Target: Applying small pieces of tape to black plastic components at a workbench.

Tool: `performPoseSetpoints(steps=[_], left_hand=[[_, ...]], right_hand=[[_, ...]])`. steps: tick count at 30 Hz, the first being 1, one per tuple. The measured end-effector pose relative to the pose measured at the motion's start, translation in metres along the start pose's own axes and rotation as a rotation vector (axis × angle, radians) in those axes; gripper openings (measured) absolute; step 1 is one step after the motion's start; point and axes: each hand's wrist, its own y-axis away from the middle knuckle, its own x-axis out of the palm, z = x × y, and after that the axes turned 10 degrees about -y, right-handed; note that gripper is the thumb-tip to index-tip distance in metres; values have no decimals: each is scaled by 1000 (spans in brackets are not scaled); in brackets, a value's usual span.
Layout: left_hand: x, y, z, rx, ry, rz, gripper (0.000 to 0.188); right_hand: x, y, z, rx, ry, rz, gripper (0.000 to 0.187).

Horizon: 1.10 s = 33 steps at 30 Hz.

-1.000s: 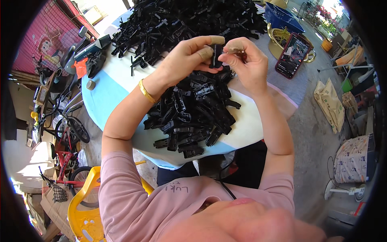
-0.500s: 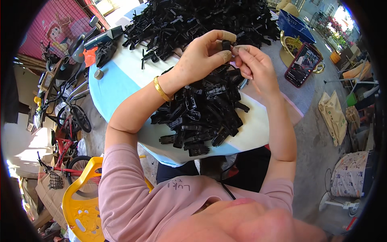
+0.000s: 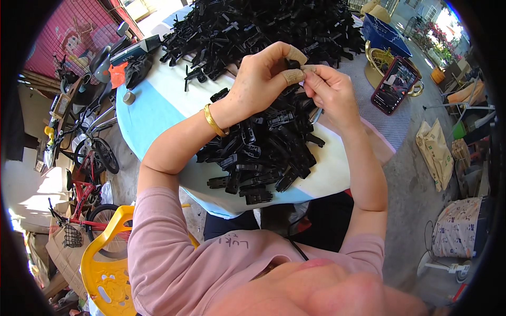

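My left hand [image 3: 263,81], with tan tape on thumb and forefinger and a gold bangle at the wrist, pinches a small black plastic part [image 3: 292,63]. My right hand [image 3: 336,97] meets it from the right, thumb and forefinger pressed together at the left thumb's tip. What lies between those right fingertips is too small to make out. A thin grey metal rod [image 3: 317,115] shows below the right palm; whether the hand holds it I cannot tell. Under both hands lies a near pile of black plastic pieces [image 3: 287,142]. Beyond them rises a larger heap of thin black parts [image 3: 263,23].
The round table's striped cloth [image 3: 163,100] carries a small round lid [image 3: 128,97] at left. At right a phone [image 3: 395,87] leans on a gold pot [image 3: 375,68], beside a blue box [image 3: 387,34]. A yellow chair [image 3: 108,263] stands near left, a red bicycle [image 3: 84,197] beyond.
My right hand has moved slightly left and down, its fingertips now against the left thumb. The black part has sunk deeper between the left fingers, and more of the metal rod shows.
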Motion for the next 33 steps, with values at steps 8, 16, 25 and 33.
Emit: performPoseSetpoints(steps=[8,16,25,33], left_hand=[[-9,-6,-17,51,-299,41,38],[-28,-3,-19,127,-368,541,52],[-9,-14,5,462,-705,15,77],[-8,-12,8,393,-463,-34,64]], right_hand=[[-19,-11,-4,-22,70,62,16],[-36,-27,-27,118,1167,71,27],[-31,-24,-15,204,241,-203,20],[-4,-9,-7,193,-137,-24,16]])
